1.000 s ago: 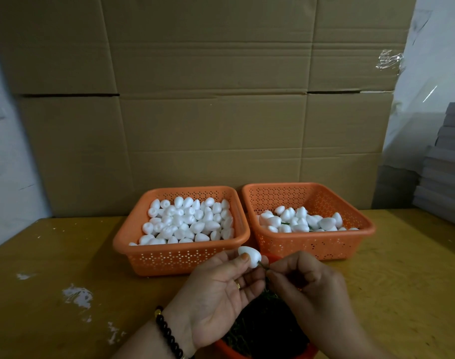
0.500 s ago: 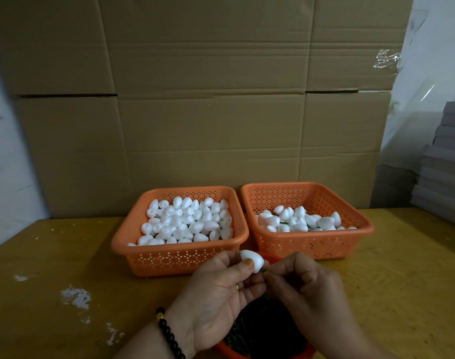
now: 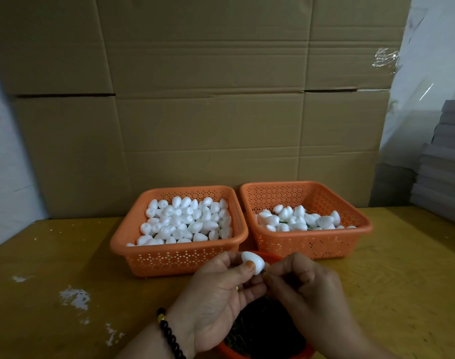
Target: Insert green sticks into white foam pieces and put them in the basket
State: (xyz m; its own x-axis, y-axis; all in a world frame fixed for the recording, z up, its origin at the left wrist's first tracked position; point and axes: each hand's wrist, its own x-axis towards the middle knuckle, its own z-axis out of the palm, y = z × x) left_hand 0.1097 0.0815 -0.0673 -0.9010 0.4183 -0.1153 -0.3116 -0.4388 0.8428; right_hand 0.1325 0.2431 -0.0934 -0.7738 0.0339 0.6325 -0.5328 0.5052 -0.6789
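Note:
My left hand (image 3: 218, 294) pinches a white foam piece (image 3: 252, 262) between thumb and fingers, just in front of the two baskets. My right hand (image 3: 306, 288) pinches a thin green stick (image 3: 264, 272) whose tip meets the foam's lower end; most of the stick is hidden by my fingers. The left orange basket (image 3: 169, 257) holds several plain foam pieces. The right orange basket (image 3: 312, 244) holds several foam pieces with green stems among them. Below my hands a round orange bowl (image 3: 273, 354) holds dark green sticks.
The baskets stand side by side on a yellow wooden table (image 3: 52, 268) with white paint marks at the left. A cardboard wall (image 3: 208, 99) rises right behind them. Grey stacked boards (image 3: 444, 161) sit at the far right.
My right hand has closed in on the foam piece, and the green stick's visible length between the hands has shrunk. The hands have risen slightly toward the baskets.

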